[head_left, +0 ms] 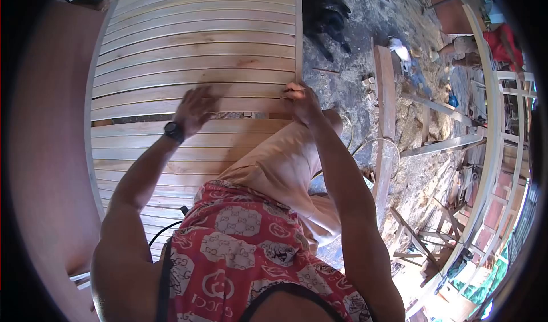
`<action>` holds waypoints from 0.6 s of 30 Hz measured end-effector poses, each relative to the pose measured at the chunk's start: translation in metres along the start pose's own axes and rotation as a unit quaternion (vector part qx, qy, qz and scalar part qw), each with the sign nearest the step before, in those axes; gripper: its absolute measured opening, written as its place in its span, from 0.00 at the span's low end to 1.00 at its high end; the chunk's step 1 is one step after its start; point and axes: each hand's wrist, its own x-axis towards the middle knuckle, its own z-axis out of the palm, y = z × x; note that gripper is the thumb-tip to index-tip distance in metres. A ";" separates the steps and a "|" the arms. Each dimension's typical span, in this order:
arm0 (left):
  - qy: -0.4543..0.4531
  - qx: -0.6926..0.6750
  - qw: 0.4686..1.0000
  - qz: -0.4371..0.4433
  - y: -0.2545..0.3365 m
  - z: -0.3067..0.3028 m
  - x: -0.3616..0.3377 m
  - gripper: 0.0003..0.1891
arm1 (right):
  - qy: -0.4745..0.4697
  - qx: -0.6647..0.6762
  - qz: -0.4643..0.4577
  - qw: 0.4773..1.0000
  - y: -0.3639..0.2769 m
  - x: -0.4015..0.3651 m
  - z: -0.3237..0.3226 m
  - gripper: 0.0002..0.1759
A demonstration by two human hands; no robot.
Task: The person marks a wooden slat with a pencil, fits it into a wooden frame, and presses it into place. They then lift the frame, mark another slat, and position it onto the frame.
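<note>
A large panel of pale wooden slats (200,39) lies in front of me, its slats running crosswise between side rails. My left hand (197,109), with a dark watch (173,131) at the wrist, is over the slats beside a gap; its fingers are stretched out and smeared by motion, holding nothing visible. At the right side rail (298,31), my right hand (302,100) rests near the slat ends with curled fingers. Whatever may be pinched there is too small to name. A dark gap (160,118) separates two groups of slats.
To the left stands a broad brown wooden surface (51,128). Dusty ground at right holds a long plank (384,111), a thin cable (365,143) and scrap wood (422,242). A dark animal (328,22) lies beside the panel. Another person in red (503,47) is far right, behind wooden frames.
</note>
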 end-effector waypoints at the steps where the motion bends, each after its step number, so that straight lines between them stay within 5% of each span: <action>1: 0.036 -0.037 0.998 0.043 0.021 0.010 0.025 0.33 | 0.000 -0.002 -0.003 1.000 0.001 0.002 -0.001 0.06; 6: -0.001 -0.047 0.999 0.024 0.070 0.030 0.070 0.28 | 0.009 0.009 -0.001 1.000 -0.003 0.001 -0.004 0.05; 18: 0.007 -0.075 0.996 0.049 0.073 0.047 0.083 0.27 | -0.007 0.010 0.021 1.000 -0.004 0.008 -0.007 0.06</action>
